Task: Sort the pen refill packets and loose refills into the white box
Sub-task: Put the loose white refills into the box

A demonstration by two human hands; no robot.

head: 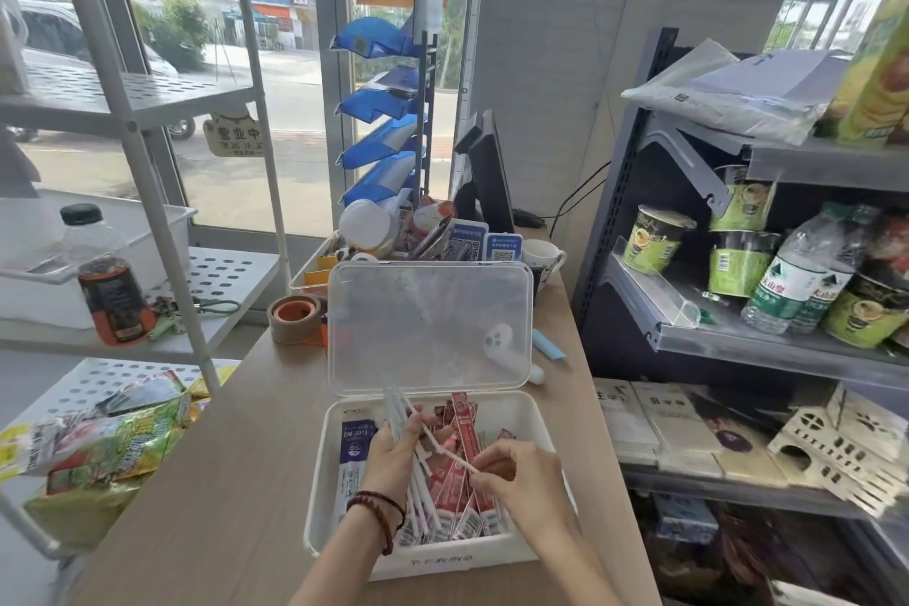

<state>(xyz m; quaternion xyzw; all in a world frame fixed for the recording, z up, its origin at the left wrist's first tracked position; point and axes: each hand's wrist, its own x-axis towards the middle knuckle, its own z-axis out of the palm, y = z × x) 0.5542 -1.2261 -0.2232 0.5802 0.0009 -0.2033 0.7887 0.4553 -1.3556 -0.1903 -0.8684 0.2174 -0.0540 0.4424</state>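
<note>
The white box (319,482) stands open on the wooden counter, its clear lid (428,325) tilted up at the back. Inside lie several red refill packets (462,428) and a white-and-blue packet (353,453) along the left wall. My left hand (393,453) is over the box and grips a bundle of loose white refills (396,406) that stick up toward the lid. My right hand (516,472) pinches one single white refill (450,450) that runs slanting between the two hands, above the red packets.
A roll of brown tape (294,319) and a tray of small items (374,241) sit behind the box, with a white mug (541,256). A metal rack (147,192) with a bottle (110,281) stands left; snack bags (98,448) lie lower left. Shelves of goods (762,290) line the right.
</note>
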